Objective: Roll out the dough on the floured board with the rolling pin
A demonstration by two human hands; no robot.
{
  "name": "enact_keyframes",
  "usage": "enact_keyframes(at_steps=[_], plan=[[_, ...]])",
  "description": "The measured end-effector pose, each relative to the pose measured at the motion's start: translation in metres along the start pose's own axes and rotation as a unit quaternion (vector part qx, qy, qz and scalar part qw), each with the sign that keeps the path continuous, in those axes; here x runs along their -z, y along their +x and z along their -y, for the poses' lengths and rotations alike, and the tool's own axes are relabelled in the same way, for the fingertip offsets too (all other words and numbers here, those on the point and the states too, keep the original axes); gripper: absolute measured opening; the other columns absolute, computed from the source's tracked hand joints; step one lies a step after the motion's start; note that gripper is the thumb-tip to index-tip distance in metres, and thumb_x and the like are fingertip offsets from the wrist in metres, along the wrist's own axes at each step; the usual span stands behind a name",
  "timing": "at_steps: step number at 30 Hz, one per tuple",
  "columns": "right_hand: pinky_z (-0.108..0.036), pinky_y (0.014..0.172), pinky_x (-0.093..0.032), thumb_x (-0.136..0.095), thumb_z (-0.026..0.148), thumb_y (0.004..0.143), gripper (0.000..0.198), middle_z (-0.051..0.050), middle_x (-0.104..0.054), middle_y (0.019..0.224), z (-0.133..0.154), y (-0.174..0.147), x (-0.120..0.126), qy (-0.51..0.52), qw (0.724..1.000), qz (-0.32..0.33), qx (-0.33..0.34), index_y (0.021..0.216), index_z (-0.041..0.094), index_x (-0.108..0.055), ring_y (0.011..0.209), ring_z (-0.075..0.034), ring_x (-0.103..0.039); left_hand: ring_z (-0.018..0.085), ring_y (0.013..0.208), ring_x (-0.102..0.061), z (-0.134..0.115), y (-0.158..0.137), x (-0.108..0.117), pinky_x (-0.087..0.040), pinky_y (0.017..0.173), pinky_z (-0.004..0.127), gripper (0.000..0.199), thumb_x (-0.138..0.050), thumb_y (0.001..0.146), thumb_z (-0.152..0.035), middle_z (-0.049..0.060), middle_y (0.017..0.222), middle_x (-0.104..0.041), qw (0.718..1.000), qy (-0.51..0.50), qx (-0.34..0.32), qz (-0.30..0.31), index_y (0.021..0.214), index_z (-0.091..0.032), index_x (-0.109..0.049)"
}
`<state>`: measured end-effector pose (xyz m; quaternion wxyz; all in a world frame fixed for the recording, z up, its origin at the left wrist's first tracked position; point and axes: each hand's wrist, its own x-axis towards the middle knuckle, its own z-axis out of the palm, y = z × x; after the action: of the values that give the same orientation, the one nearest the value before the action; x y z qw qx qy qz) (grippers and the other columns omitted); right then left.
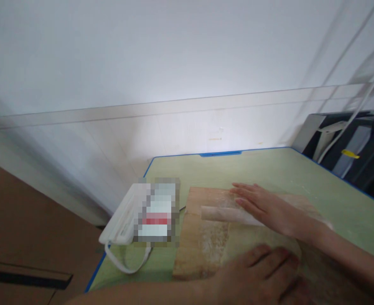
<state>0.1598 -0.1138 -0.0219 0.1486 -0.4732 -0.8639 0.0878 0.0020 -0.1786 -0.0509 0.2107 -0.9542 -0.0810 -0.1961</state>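
Observation:
A pale rolling pin lies crosswise on a floured wooden board. My right hand rests over the pin, fingers stretched out to the left and past its far side; its palm hides the pin's right part. Under and in front of the pin spreads a flat, rolled-out sheet of dough. My left hand lies over the near side of the dough, blurred, its fingers apart and pointing right. White flour is scattered on the board left of the dough.
The board stands on a green table with a blue edge, against a white wall. To the left are a white case with a strap and a pixelated object. Dark and grey items with a white cable stand at the right.

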Motion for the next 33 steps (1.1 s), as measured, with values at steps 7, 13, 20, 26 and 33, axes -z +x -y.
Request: enact_keyframes(at_steps=[7,13,20,26,33], plan=[[-0.050,0.099,-0.029,-0.023,0.045,0.090,0.052,-0.014,-0.050,0.127,-0.015,0.017,-0.002,-0.022,0.999,-0.029,-0.026,0.119,0.013,-0.051,0.121,-0.026,-0.040,0.019,0.117,-0.044,-0.003,-0.003,0.000,-0.032,0.097,0.030,0.032,-0.030,0.094,-0.030,0.007,0.126,-0.050,1.000,-0.011,0.004,0.004,0.112,-0.018,-0.053],[-0.051,0.102,-0.024,-0.025,0.034,0.092,0.042,-0.010,-0.057,0.120,0.021,-0.010,-0.001,-0.076,0.995,-0.057,0.021,0.117,0.017,-0.054,0.114,-0.023,-0.047,0.017,0.114,-0.046,-0.003,-0.001,-0.001,-0.033,0.096,0.029,0.031,-0.029,0.094,-0.025,0.004,0.122,-0.053,1.000,-0.027,-0.001,0.012,0.113,-0.019,-0.053],[-0.054,0.100,-0.024,-0.024,0.043,0.091,0.048,-0.013,-0.053,0.124,0.002,0.013,-0.001,-0.066,0.995,-0.080,0.004,0.120,0.015,-0.050,0.119,-0.024,-0.042,0.018,0.119,-0.041,-0.002,-0.002,0.005,-0.029,0.100,0.030,0.034,-0.028,0.094,-0.032,0.006,0.128,-0.048,0.999,-0.010,0.004,0.031,0.117,-0.018,-0.050],[-0.047,0.098,-0.033,-0.029,0.037,0.091,0.042,-0.012,-0.057,0.119,0.024,-0.007,-0.001,-0.086,0.994,-0.057,0.042,0.115,0.015,-0.055,0.112,-0.023,-0.050,0.020,0.115,-0.045,-0.004,0.000,0.000,-0.026,0.102,0.034,0.041,-0.030,0.091,-0.044,0.006,0.122,-0.051,0.999,-0.038,0.001,0.022,0.113,-0.017,-0.052],[-0.052,0.100,-0.026,-0.027,0.046,0.090,0.051,-0.013,-0.055,0.122,0.011,0.008,0.001,-0.083,0.994,-0.052,0.043,0.119,0.012,-0.051,0.116,-0.025,-0.045,0.020,0.120,-0.040,-0.004,-0.001,0.003,-0.025,0.102,0.032,0.037,-0.030,0.092,-0.036,0.007,0.128,-0.047,0.999,-0.012,0.004,0.033,0.117,-0.017,-0.050]])
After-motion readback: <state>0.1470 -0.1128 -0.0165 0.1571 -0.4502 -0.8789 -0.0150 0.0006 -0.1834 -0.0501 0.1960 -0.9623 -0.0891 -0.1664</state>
